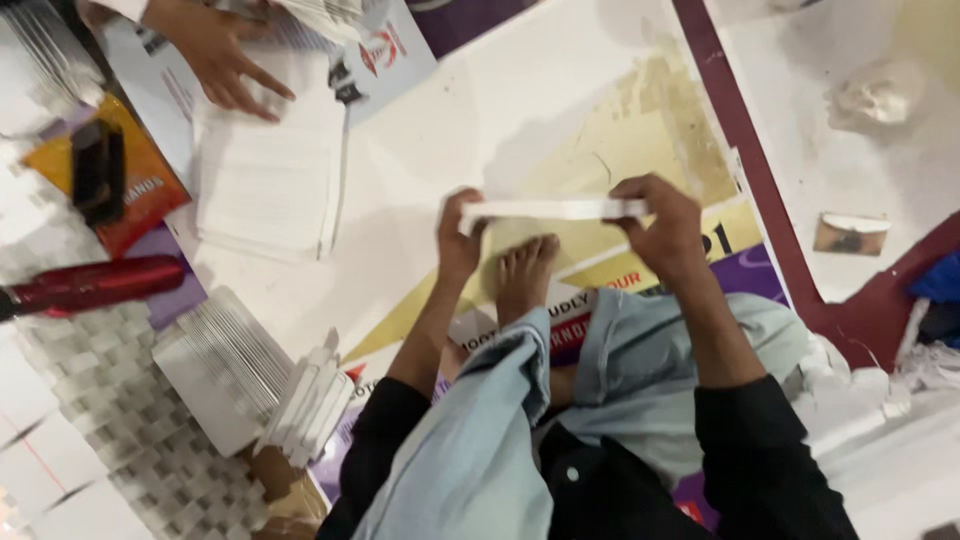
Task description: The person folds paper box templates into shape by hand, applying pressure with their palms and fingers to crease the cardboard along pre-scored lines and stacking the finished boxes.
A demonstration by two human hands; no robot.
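Holding a thin white stack of paper sheets (pixel 552 209) edge-on between both hands, the person sits on the floor with one bare foot (pixel 524 275) stretched out just below it. The left hand (pixel 460 238) is clenched around the stack's left end, at about nine o'clock from its middle; the right hand (pixel 660 222) grips the right end, at three o'clock, fingers curled over the top edge. The stack lies level, near the centre of the view, above the foot and the light blue trousers (pixel 480 440).

At ten o'clock from the stack, another person's hand (pixel 215 55) rests with spread fingers on a pile of white printed sheets (pixel 270 185). Farther out at nine o'clock lies an orange packet (pixel 140 190) with a black object (pixel 97 170) on it, and below that a dark red cylinder (pixel 95 283). At seven o'clock, fanned bundles of white sheets (pixel 250 370) lean against each other on the patterned floor mat (pixel 120 400). A large printed banner (pixel 560 110) lies spread under everything. At three o'clock, well apart, sits a small brown and white scrap (pixel 850 233).
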